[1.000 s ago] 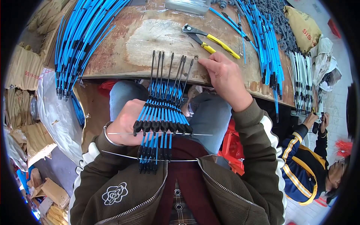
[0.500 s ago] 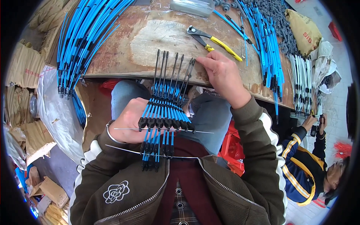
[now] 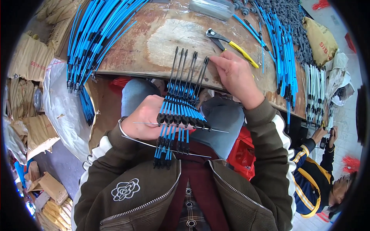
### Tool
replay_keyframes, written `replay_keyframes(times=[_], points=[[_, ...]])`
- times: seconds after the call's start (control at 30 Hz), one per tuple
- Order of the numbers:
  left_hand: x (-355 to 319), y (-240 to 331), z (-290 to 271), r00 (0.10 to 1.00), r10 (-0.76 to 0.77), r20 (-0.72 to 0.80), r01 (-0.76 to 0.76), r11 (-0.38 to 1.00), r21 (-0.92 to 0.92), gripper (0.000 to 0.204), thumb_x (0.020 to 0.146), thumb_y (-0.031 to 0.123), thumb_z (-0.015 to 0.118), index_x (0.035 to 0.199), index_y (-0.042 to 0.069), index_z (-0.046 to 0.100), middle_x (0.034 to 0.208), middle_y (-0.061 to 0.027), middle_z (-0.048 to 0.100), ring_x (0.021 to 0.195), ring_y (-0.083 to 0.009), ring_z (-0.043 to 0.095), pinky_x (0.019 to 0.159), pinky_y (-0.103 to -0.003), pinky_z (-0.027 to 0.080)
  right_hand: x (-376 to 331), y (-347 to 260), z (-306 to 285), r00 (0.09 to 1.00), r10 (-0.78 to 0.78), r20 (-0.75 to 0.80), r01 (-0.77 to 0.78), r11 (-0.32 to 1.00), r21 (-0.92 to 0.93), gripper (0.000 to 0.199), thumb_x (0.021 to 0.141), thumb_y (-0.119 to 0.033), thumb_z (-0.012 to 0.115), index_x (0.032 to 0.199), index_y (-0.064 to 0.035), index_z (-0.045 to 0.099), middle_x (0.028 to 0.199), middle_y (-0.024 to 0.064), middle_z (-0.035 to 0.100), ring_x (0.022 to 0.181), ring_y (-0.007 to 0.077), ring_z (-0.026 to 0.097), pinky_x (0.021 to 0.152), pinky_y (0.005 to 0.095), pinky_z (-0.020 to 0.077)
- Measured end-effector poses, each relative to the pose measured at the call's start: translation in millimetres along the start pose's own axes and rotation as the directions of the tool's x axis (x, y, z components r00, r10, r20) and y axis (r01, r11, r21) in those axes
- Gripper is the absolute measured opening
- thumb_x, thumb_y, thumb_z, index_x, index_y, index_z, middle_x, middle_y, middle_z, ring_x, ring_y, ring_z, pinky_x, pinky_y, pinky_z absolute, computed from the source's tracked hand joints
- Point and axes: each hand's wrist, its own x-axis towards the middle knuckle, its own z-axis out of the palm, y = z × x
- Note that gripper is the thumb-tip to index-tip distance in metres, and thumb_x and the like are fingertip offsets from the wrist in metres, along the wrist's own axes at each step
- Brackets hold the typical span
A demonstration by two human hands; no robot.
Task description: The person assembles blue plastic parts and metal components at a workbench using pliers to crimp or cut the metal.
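My left hand (image 3: 143,116) grips a flat fan of several blue rods with black tips and black collars (image 3: 178,111), held over my lap. Two thin metal wires (image 3: 216,130) run crosswise through the fan. The black tips point up toward the table edge. My right hand (image 3: 235,77) rests on the wooden table (image 3: 162,42), its fingers pinching the top of the rightmost black tip at the fan's upper right.
Piles of the same blue rods lie at the table's left (image 3: 96,34) and right (image 3: 281,57). Yellow-handled pliers (image 3: 231,42) lie behind my right hand. White rods (image 3: 316,92) hang at the right edge. Another person (image 3: 320,177) crouches lower right. Sacks and cartons (image 3: 34,127) line the left.
The fan of rods has shifted slightly right and up with my left hand. My right hand stays at the rightmost tips, its fingers closing on one.
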Motion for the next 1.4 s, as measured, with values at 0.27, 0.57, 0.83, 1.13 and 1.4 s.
replay_keyframes(times=[0.27, 0.57, 0.83, 1.13, 1.4], points=[[-4.4, 7.2, 0.1, 0.93, -0.368, 0.015, 0.362, 0.908, -0.212, 0.016, 0.075, 0.003, 0.065, 0.091, 0.0, 0.064, 0.079, -0.0076, 0.066, 0.066, -0.0164, 0.063, 0.058, -0.026, 0.049, 8.0, 2.2, 3.8, 0.999, -0.028, -0.024, 0.029, 0.999, 0.041, 0.016, 0.077, -0.003, 0.058, 0.091, -0.0042, 0.065, 0.08, 0.0113, 0.059, 0.071, 0.0297, 0.059, 0.063, 0.0355, 0.0469], [-8.4, 1.1, -7.2, 0.927, -0.366, 0.084, 0.365, 0.827, -0.427, 0.049, 0.073, 0.021, 0.071, 0.106, -0.011, 0.054, 0.098, -0.0177, 0.063, 0.074, -0.012, 0.06, 0.065, -0.023, 0.049, 23.6, 7.5, 4.4, 0.992, -0.123, 0.028, 0.122, 0.992, 0.038, 0.011, 0.078, -0.005, 0.059, 0.088, -0.0028, 0.063, 0.08, 0.0116, 0.058, 0.073, 0.0314, 0.058, 0.064, 0.037, 0.0468], [-7.1, 8.0, -7.7, 0.824, -0.55, 0.135, 0.484, 0.561, -0.672, 0.071, 0.069, 0.038, 0.075, 0.109, -0.014, 0.049, 0.1, -0.0222, 0.061, 0.077, -0.0125, 0.058, 0.071, -0.023, 0.048, 27.7, 3.3, 5.0, 0.985, -0.168, 0.022, 0.168, 0.985, 0.028, 0.01, 0.079, -0.007, 0.058, 0.087, -0.0028, 0.062, 0.081, 0.0125, 0.058, 0.074, 0.0325, 0.058, 0.064, 0.0381, 0.047], [-0.9, 10.4, -15.3, 0.833, -0.53, 0.157, 0.495, 0.589, -0.638, 0.058, 0.076, 0.029, 0.07, 0.11, -0.014, 0.049, 0.104, -0.0229, 0.061, 0.088, -0.0175, 0.061, 0.073, -0.028, 0.05, 37.2, 0.3, 5.7, 0.987, -0.135, 0.092, 0.136, 0.991, 0.002, 0.019, 0.08, -0.006, 0.056, 0.098, -0.0052, 0.059, 0.082, 0.0122, 0.056, 0.077, 0.0325, 0.057, 0.065, 0.0388, 0.0468], [-7.6, -9.3, -21.4, 0.982, -0.106, 0.153, 0.159, 0.908, -0.388, 0.038, 0.084, 0.011, 0.059, 0.112, -0.013, 0.048, 0.102, -0.0225, 0.061, 0.097, -0.0236, 0.061, 0.076, -0.029, 0.051, 54.1, 3.3, -13.5, 0.86, -0.344, 0.376, 0.338, 0.937, 0.085, 0.033, 0.076, 0.003, 0.05, 0.108, -0.0079, 0.052, 0.084, 0.0128, 0.05, 0.084, 0.0318, 0.053, 0.07, 0.0383, 0.0444]])
